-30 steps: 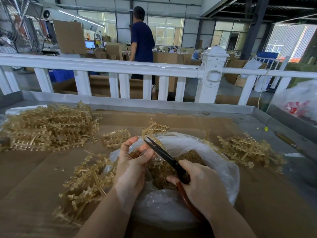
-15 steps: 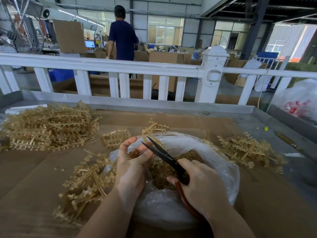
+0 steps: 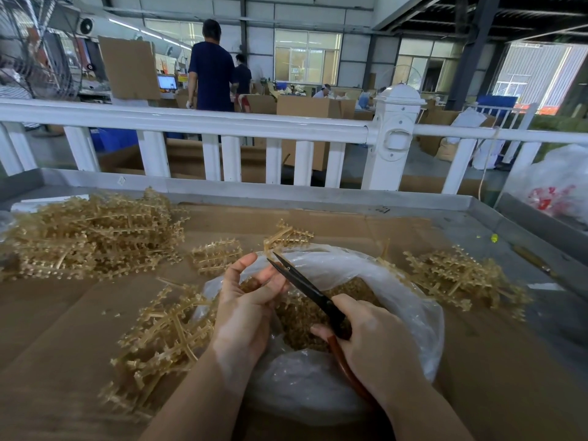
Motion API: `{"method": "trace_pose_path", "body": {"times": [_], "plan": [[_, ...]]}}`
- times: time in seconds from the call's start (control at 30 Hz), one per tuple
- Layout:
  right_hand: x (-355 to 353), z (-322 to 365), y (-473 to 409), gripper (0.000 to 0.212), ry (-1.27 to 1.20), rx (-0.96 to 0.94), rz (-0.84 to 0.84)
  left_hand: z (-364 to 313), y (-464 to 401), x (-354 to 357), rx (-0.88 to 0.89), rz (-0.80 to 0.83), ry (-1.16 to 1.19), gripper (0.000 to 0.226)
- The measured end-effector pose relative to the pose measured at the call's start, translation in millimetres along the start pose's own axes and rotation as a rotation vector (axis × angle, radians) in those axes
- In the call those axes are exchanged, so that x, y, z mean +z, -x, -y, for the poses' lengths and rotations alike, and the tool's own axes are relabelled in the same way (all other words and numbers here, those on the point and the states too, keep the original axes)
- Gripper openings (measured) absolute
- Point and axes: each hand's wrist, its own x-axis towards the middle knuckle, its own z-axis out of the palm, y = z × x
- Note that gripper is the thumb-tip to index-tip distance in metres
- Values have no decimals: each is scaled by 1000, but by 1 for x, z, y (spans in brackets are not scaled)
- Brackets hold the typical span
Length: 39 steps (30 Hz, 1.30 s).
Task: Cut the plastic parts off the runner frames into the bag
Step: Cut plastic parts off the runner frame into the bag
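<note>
Bag: we see a clear, crinkly plastic bag [image 3: 375, 278] lying open on the brown cardboard [image 3: 63, 313]. We use the bag as our landmark.
Cut parts: a heap of tiny tan plastic bits [image 3: 302, 316] fills the middle of the bag.
Left hand: our left hand [image 3: 248, 300] is over the bag's left rim. Its fingers curl round something small, but we cannot tell what it is.
Right hand: our right hand [image 3: 375, 348] is over the near side of the bag. It grips the red-brown handles of the scissors [image 3: 305, 288].
Scissors: the black blades look pressed together and point up and left, to the left hand's fingertips.
Runner frames: they are tan and see-through, like little ladders with many short stubs. One blurry bunch [image 3: 165, 338] lies just left of the bag. A big pile [image 3: 92, 233] sits far left of it. Another pile [image 3: 458, 278] lies right of the bag. Two small ones [image 3: 216, 256] rest behind it.
Fence: a white fence [image 3: 254, 125] stands behind the bag.
</note>
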Motion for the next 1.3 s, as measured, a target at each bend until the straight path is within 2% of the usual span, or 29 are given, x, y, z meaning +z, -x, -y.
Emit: {"method": "trace_pose_path", "body": {"times": [0.43, 0.6, 0.73, 0.83, 1.0, 1.1, 1.2, 1.3], "plan": [[1, -1, -1, 32, -47, -14, -28, 3, -1, -2, -23, -7, -2, 52], [4, -3, 0, 24, -21, 40, -102, 6, 0, -3, -16, 69, -86, 67], [4, -6, 1, 25, -45, 41, -109, 9, 0, -7, 46, 25, -214, 57], [3, -6, 1, 25, -74, 49, -106, 10, 0, -6, 99, 19, -145, 56], [4, -6, 1, 28, -101, 77, -69, 10, -2, -6, 143, 29, -194, 29], [5, -6, 1, 34, -108, 79, -34, 9, -3, -6, 122, 61, -172, 23], [6, -6, 1, 36, -109, 89, -23, 7, -2, -5, 70, 115, -105, 55], [7, -7, 1, 37, -112, 85, -17, 8, -1, -5, 95, 86, -175, 67]]}}
